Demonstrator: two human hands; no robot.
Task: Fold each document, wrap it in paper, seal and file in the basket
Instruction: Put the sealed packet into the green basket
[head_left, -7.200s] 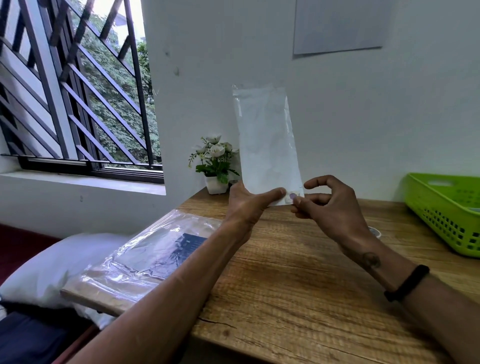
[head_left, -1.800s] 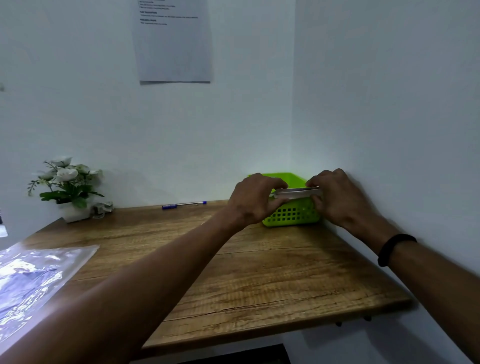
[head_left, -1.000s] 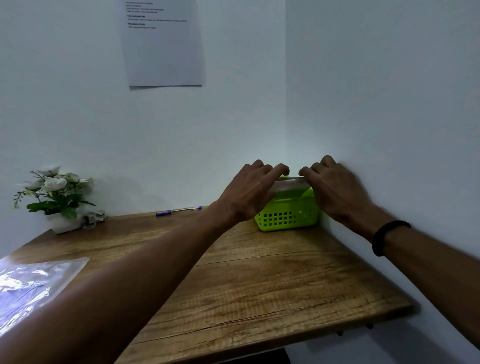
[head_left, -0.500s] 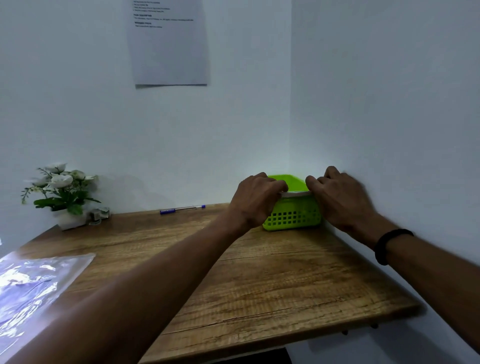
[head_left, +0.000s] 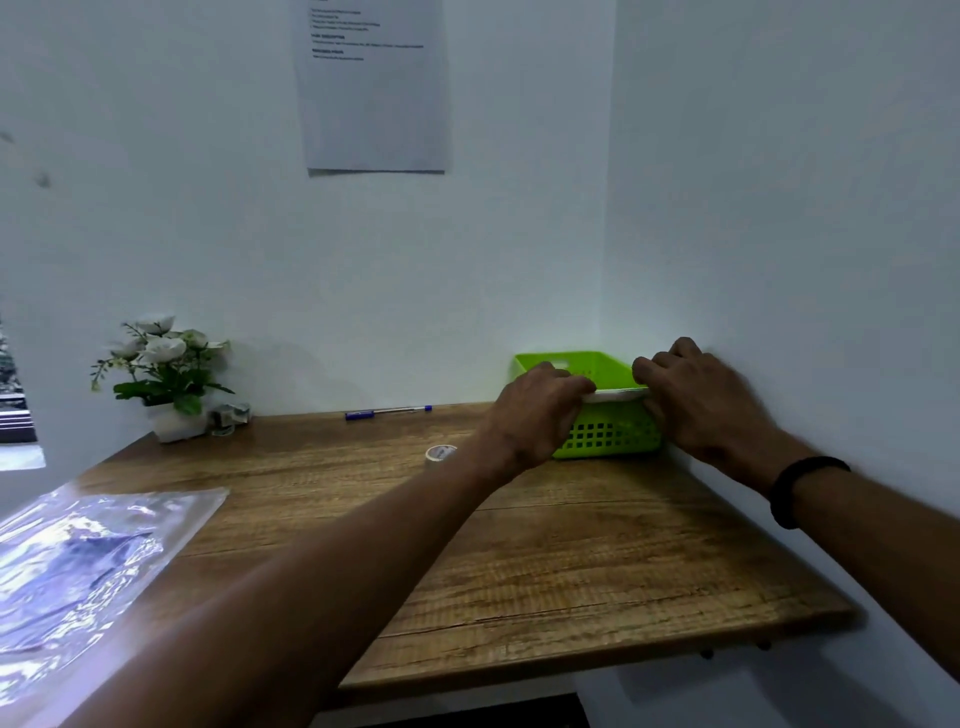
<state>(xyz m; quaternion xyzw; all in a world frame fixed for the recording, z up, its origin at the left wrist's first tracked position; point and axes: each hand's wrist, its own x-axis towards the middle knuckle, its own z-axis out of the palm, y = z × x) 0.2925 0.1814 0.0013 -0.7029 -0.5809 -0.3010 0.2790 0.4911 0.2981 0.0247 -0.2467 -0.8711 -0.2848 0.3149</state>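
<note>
A green plastic basket (head_left: 605, 432) stands in the far right corner of the wooden table (head_left: 545, 561), against the wall. A wrapped white packet (head_left: 615, 395) lies level across the basket's near rim. My left hand (head_left: 537, 413) grips the packet's left end and my right hand (head_left: 696, 400) grips its right end. Only a thin strip of the packet shows between my fingers. A small roll of tape (head_left: 439, 454) lies on the table just left of my left wrist.
A clear plastic sleeve (head_left: 78, 566) holding papers lies at the table's left end. A blue pen (head_left: 387, 412) rests by the back wall. A white pot of flowers (head_left: 166, 374) stands at the back left. A printed sheet (head_left: 374, 85) hangs on the wall.
Both hands have lowered the packet from above the basket down to its near rim. The tape roll has come into sight beside my left wrist.
</note>
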